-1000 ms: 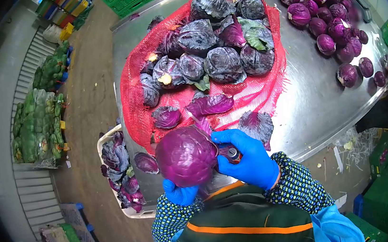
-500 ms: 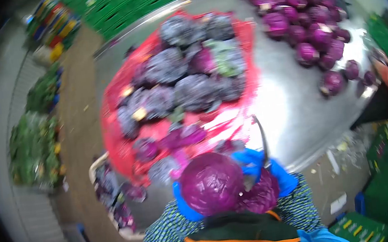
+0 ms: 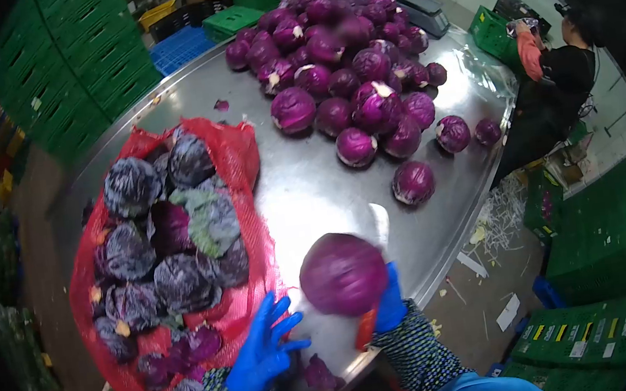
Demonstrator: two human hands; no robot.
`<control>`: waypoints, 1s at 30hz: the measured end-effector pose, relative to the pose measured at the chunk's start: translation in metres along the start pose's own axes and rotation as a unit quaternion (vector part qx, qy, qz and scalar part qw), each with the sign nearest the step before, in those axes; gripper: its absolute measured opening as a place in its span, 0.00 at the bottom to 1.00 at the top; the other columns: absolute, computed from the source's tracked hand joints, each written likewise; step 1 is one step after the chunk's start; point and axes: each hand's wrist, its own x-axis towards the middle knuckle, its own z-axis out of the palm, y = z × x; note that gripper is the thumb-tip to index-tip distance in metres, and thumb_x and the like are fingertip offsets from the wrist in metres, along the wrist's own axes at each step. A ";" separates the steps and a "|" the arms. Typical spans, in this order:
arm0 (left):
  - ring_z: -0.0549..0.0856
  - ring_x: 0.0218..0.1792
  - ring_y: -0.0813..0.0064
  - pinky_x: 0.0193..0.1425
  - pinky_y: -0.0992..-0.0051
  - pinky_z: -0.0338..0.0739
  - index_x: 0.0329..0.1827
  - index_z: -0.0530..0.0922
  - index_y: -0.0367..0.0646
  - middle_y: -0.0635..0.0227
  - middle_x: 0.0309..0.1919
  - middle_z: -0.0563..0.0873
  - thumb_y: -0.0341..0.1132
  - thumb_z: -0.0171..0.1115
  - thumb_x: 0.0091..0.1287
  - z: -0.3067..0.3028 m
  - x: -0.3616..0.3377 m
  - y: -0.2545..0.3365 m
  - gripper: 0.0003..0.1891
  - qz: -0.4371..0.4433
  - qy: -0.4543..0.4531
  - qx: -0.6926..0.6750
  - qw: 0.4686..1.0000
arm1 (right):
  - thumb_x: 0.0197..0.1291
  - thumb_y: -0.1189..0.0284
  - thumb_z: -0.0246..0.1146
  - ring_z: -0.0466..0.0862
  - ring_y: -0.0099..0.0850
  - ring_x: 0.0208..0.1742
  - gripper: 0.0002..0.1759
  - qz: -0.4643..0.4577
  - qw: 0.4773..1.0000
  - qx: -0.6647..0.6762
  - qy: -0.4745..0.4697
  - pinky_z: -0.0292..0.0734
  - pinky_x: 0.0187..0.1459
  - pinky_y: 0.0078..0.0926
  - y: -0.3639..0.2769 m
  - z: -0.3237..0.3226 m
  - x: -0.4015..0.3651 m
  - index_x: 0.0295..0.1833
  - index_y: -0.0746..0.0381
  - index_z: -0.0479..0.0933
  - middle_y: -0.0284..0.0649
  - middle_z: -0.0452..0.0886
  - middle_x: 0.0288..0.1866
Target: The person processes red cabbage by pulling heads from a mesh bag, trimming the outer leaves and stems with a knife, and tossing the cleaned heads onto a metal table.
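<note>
The left hand [image 3: 262, 356] has let go and spreads free beside the red mesh sack [image 3: 254, 221], leaving the red cabbage [image 3: 343, 275] over the desk [image 3: 328, 194] in the right hand [image 3: 391, 304], with the red-handled knife [image 3: 366, 330], so two-handed work on it appears paused.

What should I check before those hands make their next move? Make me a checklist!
1. Purple cabbage supported: ok, the right hand holds its lower right side.
2. Left hand free: ok, it is open and apart from that cabbage.
3. Hands covered: ok, both wear blue gloves.
4. Any blade kept safe: cannot tell; a red handle shows by the right hand, but no blade is clear.
5. Near table edge tidy: not ok, a loose leaf lies there.
</note>
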 end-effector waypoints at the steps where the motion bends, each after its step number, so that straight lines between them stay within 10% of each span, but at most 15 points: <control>1: 0.62 0.67 0.58 0.61 0.53 0.68 0.74 0.44 0.47 0.60 0.70 0.54 0.36 0.67 0.53 -0.004 -0.005 0.009 0.49 0.021 0.042 0.043 0.998 | 0.66 0.56 0.48 0.76 0.36 0.55 0.29 -0.147 0.953 -0.263 -0.040 0.77 0.54 0.38 -0.022 -0.034 0.021 0.68 0.57 0.57 0.47 0.69 0.61; 3: 0.69 0.59 0.66 0.57 0.67 0.71 0.69 0.57 0.42 0.62 0.61 0.65 0.31 0.61 0.56 -0.039 -0.017 0.021 0.36 0.054 0.265 0.095 0.958 | 0.66 0.50 0.44 0.69 0.41 0.63 0.31 -0.153 0.986 -0.040 -0.045 0.70 0.61 0.44 -0.078 -0.007 0.017 0.66 0.61 0.61 0.42 0.66 0.65; 6: 0.76 0.38 0.69 0.39 0.75 0.77 0.61 0.66 0.42 0.65 0.41 0.76 0.34 0.57 0.59 -0.170 -0.059 -0.001 0.25 0.221 0.628 -0.016 0.746 | 0.63 0.46 0.48 0.70 0.36 0.62 0.35 -0.305 0.938 -0.166 0.004 0.61 0.66 0.33 -0.167 -0.019 0.047 0.67 0.58 0.60 0.41 0.67 0.64; 9: 0.78 0.43 0.64 0.46 0.71 0.76 0.59 0.69 0.38 0.57 0.44 0.77 0.45 0.54 0.61 -0.331 -0.123 -0.024 0.26 0.133 0.637 0.029 0.759 | 0.67 0.54 0.44 0.73 0.35 0.59 0.28 -0.313 0.930 -0.186 -0.049 0.67 0.61 0.30 -0.265 -0.084 0.094 0.66 0.59 0.61 0.42 0.69 0.63; 11: 0.79 0.47 0.61 0.50 0.68 0.75 0.57 0.70 0.35 0.52 0.46 0.79 0.52 0.52 0.62 -0.405 -0.162 -0.041 0.29 0.071 0.621 0.127 0.770 | 0.66 0.55 0.47 0.74 0.33 0.56 0.28 -0.155 0.897 -0.287 -0.297 0.68 0.58 0.27 -0.320 -0.105 0.121 0.63 0.64 0.64 0.44 0.70 0.62; 12: 0.80 0.48 0.59 0.53 0.66 0.75 0.57 0.71 0.33 0.50 0.47 0.79 0.55 0.51 0.63 -0.443 -0.179 -0.048 0.32 0.043 0.620 0.200 0.758 | 0.67 0.60 0.47 0.67 0.31 0.65 0.28 -0.328 0.939 -0.104 0.017 0.61 0.65 0.25 -0.309 -0.088 0.123 0.67 0.63 0.59 0.43 0.64 0.67; 13: 0.80 0.50 0.57 0.55 0.65 0.74 0.56 0.72 0.32 0.47 0.48 0.80 0.59 0.50 0.64 -0.444 -0.179 -0.030 0.34 0.046 0.595 0.271 0.755 | 0.68 0.63 0.45 0.64 0.31 0.67 0.27 -0.328 0.931 -0.162 -0.010 0.59 0.67 0.26 -0.298 -0.079 0.125 0.69 0.64 0.57 0.42 0.62 0.69; 15: 0.65 0.66 0.57 0.70 0.66 0.57 0.67 0.59 0.32 0.49 0.66 0.63 0.70 0.55 0.51 -0.378 -0.154 0.032 0.52 -0.177 0.745 0.278 0.581 | 0.68 0.68 0.45 0.61 0.32 0.69 0.26 -0.356 0.889 -0.287 -0.015 0.58 0.68 0.25 -0.247 -0.038 0.116 0.69 0.65 0.56 0.44 0.57 0.71; 19: 0.70 0.63 0.63 0.68 0.68 0.61 0.62 0.66 0.32 0.55 0.62 0.71 0.54 0.71 0.47 -0.412 -0.155 0.055 0.45 0.054 0.722 0.158 0.671 | 0.67 0.66 0.47 0.74 0.25 0.53 0.23 -0.209 0.955 -0.208 -0.028 0.75 0.46 0.20 -0.207 -0.068 0.095 0.67 0.58 0.62 0.40 0.66 0.64; 22: 0.81 0.49 0.63 0.58 0.67 0.73 0.57 0.73 0.34 0.56 0.51 0.80 0.54 0.67 0.51 -0.408 -0.187 0.068 0.37 0.013 0.609 0.023 0.793 | 0.66 0.61 0.51 0.78 0.20 0.30 0.18 -0.070 0.939 -0.337 0.005 0.72 0.22 0.16 -0.079 -0.016 0.044 0.58 0.56 0.69 0.31 0.78 0.40; 26: 0.75 0.59 0.65 0.67 0.64 0.64 0.63 0.67 0.38 0.60 0.58 0.76 0.49 0.57 0.62 -0.407 -0.204 0.021 0.30 0.151 0.418 -0.243 0.862 | 0.65 0.59 0.51 0.74 0.18 0.25 0.21 0.047 0.875 -0.474 0.086 0.70 0.18 0.17 0.060 0.009 0.004 0.62 0.50 0.68 0.28 0.76 0.34; 30: 0.73 0.59 0.61 0.66 0.63 0.64 0.64 0.63 0.38 0.57 0.57 0.73 0.36 0.70 0.51 -0.323 -0.235 0.006 0.37 0.229 0.368 -0.002 0.901 | 0.69 0.57 0.44 0.72 0.22 0.16 0.26 0.074 0.813 -0.569 -0.099 0.70 0.17 0.20 0.147 0.067 -0.041 0.68 0.55 0.60 0.36 0.74 0.25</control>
